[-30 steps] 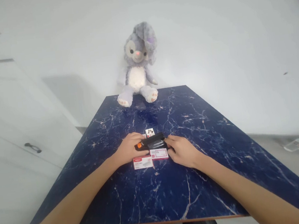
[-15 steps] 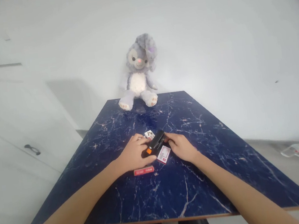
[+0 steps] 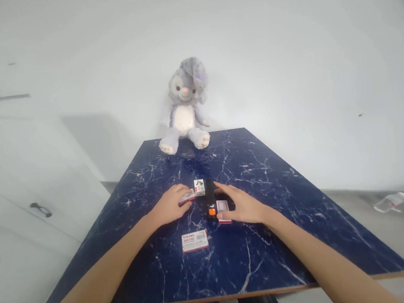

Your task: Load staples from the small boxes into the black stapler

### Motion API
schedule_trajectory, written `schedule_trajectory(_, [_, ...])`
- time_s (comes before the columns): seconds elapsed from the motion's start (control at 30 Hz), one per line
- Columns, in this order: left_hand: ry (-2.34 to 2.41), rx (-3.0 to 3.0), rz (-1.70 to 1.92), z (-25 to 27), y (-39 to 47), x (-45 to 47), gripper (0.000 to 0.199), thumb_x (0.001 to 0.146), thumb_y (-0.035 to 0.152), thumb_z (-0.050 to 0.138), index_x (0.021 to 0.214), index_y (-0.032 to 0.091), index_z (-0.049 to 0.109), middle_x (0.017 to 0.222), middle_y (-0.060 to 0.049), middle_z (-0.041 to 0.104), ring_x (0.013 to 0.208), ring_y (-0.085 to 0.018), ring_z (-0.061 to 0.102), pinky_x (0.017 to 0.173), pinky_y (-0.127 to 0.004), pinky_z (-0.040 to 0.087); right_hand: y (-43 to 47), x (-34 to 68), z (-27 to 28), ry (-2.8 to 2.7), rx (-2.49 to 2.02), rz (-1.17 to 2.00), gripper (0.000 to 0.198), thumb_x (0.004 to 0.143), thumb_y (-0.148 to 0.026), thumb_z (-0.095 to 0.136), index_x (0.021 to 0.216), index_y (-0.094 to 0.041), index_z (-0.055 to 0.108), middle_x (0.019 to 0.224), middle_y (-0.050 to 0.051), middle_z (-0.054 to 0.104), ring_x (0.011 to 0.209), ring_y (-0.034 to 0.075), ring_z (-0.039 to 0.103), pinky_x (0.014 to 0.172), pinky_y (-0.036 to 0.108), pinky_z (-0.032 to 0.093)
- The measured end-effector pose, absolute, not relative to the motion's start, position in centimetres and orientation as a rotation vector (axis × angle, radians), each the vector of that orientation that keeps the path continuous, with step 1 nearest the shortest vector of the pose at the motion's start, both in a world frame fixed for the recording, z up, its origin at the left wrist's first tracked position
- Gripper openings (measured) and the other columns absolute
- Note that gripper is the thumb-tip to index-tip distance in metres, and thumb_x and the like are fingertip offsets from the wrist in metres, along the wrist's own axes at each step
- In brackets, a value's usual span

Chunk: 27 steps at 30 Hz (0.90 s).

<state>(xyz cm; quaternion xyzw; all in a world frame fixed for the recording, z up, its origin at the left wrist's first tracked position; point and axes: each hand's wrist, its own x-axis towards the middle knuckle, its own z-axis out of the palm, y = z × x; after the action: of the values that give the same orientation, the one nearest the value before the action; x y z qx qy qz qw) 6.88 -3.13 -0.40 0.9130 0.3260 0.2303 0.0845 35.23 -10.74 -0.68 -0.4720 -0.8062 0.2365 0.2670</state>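
A black stapler (image 3: pixel 210 197) with an orange end lies lengthwise near the middle of the table. My right hand (image 3: pixel 243 205) is at its right side, thumb and fingers spread apart. The thumb rests over a flat white-and-red box (image 3: pixel 223 206), and the fingertips reach the stapler's far part. My left hand (image 3: pixel 169 204) pinches another small white-and-red box (image 3: pixel 187 196) between thumb and fingers, left of the stapler. Touching or nearly touching the stapler's left side is a white box (image 3: pixel 199 187) with a dark picture. Closer to me, a printed white-and-red box (image 3: pixel 194 241) lies flat.
A grey plush toy (image 3: pixel 184 109) sits at the far edge of the blue marbled table (image 3: pixel 273 255), against the white wall. To the left is a white cabinet with a dark handle (image 3: pixel 40 209). Clear plastic (image 3: pixel 399 201) lies on the floor at right.
The stapler has turned from slanted to pointing straight away from me. My left hand has left it and moved to a small box. The nearest box now shows its broad printed face.
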Motion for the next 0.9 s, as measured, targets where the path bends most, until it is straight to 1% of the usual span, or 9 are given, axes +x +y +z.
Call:
schedule_trajectory(0.07, [0.967, 2.661, 0.660, -0.4, -3.4, 7.0, 0.027, 0.087, 0.033, 0.060, 0.111, 0.023, 0.070, 0.120, -0.007, 0.063, 0.100, -0.022, 0.063, 0.094, -0.037, 0.052, -10.9, 35.5, -0.6, -2.211, -1.267, 0.672, 0.108, 0.071, -0.053, 0.078, 0.157, -0.028, 0.018, 0.144, 0.012, 0.051, 0.129, 0.033, 0.049, 0.107, 0.051, 0.039])
schedule_trajectory(0.13, [0.929, 2.582, 0.613, -0.1, -4.1, 7.3, 0.031, 0.084, 0.037, 0.065, 0.111, 0.023, 0.071, 0.134, -0.008, 0.056, 0.089, -0.019, 0.066, 0.086, -0.036, 0.055, -11.0, 35.6, -0.6, -2.248, -1.264, 0.697, 0.115, 0.067, -0.052, 0.080, 0.158, -0.030, 0.013, 0.147, 0.012, 0.047, 0.131, 0.034, 0.047, 0.107, 0.051, 0.038])
schedule_trajectory(0.2, [0.835, 2.479, 0.554, 0.2, -4.7, 7.6, 0.041, 0.079, 0.037, 0.072, 0.118, 0.026, 0.069, 0.146, -0.009, 0.045, 0.077, -0.014, 0.065, 0.076, -0.034, 0.058, -11.0, 35.7, -0.6, -2.269, -1.273, 0.685, 0.118, 0.066, -0.050, 0.081, 0.158, -0.030, 0.011, 0.149, 0.012, 0.044, 0.132, 0.034, 0.046, 0.108, 0.050, 0.038])
schedule_trajectory(0.27, [0.755, 2.367, 0.538, 0.5, -5.2, 7.8, 0.051, 0.075, 0.034, 0.076, 0.125, 0.028, 0.065, 0.148, -0.011, 0.041, 0.077, -0.013, 0.065, 0.072, -0.032, 0.059, -11.0, 35.7, -0.7, -2.268, -1.300, 0.633, 0.112, 0.067, -0.047, 0.080, 0.157, -0.028, 0.017, 0.147, 0.013, 0.045, 0.129, 0.033, 0.049, 0.107, 0.048, 0.039])
schedule_trajectory(0.4, [0.737, 2.146, 0.559, 0.4, -5.3, 7.4, 0.057, 0.071, 0.034, 0.080, 0.125, 0.024, 0.063, 0.131, -0.014, 0.052, 0.093, -0.019, 0.067, 0.077, -0.034, 0.060, -11.2, 35.7, -0.9, -2.237, -1.343, 0.488, 0.093, 0.069, -0.042, 0.078, 0.150, -0.021, 0.038, 0.139, 0.014, 0.054, 0.122, 0.032, 0.054, 0.106, 0.048, 0.039])
schedule_trajectory(0.5, [0.758, 2.041, 0.542, 0.1, -5.1, 7.2, 0.054, 0.073, 0.035, 0.078, 0.122, 0.021, 0.061, 0.115, -0.011, 0.062, 0.095, -0.020, 0.068, 0.081, -0.036, 0.058, -11.5, 35.6, -1.1, -2.191, -1.357, 0.462, 0.090, 0.068, -0.040, 0.078, 0.148, -0.020, 0.042, 0.139, 0.015, 0.055, 0.121, 0.031, 0.055, 0.106, 0.047, 0.040])
schedule_trajectory(0.7, [0.861, 2.218, 0.421, 2.7, -6.0, 6.6, 0.043, 0.073, 0.044, 0.075, 0.107, 0.019, 0.063, 0.089, -0.003, 0.065, 0.075, -0.016, 0.064, 0.067, -0.028, 0.050, -11.9, 35.3, -1.6, -2.093, -1.421, 0.453, 0.081, 0.067, -0.039, 0.079, 0.140, -0.020, 0.051, 0.128, 0.013, 0.063, 0.111, 0.028, 0.061, 0.102, 0.045, 0.042])
schedule_trajectory(0.8, [0.811, 2.373, 0.175, 4.7, -7.5, 6.3, 0.053, 0.068, 0.050, 0.077, 0.112, 0.024, 0.064, 0.087, -0.001, 0.065, 0.069, -0.016, 0.060, 0.060, -0.026, 0.044, -11.8, 35.1, -1.9, -2.057, -1.434, 0.439, 0.079, 0.065, -0.040, 0.081, 0.136, -0.019, 0.054, 0.122, 0.011, 0.065, 0.107, 0.027, 0.061, 0.099, 0.043, 0.044])
schedule_trajectory(0.9, [0.673, 2.492, -0.020, 5.3, -9.3, 6.7, 0.066, 0.064, 0.043, 0.079, 0.126, 0.030, 0.059, 0.094, -0.001, 0.067, 0.075, -0.019, 0.061, 0.064, -0.027, 0.045, -11.8, 34.9, -1.8, -2.072, -1.428, 0.402, 0.073, 0.066, -0.040, 0.081, 0.131, -0.018, 0.058, 0.123, 0.011, 0.065, 0.109, 0.027, 0.059, 0.099, 0.041, 0.044])
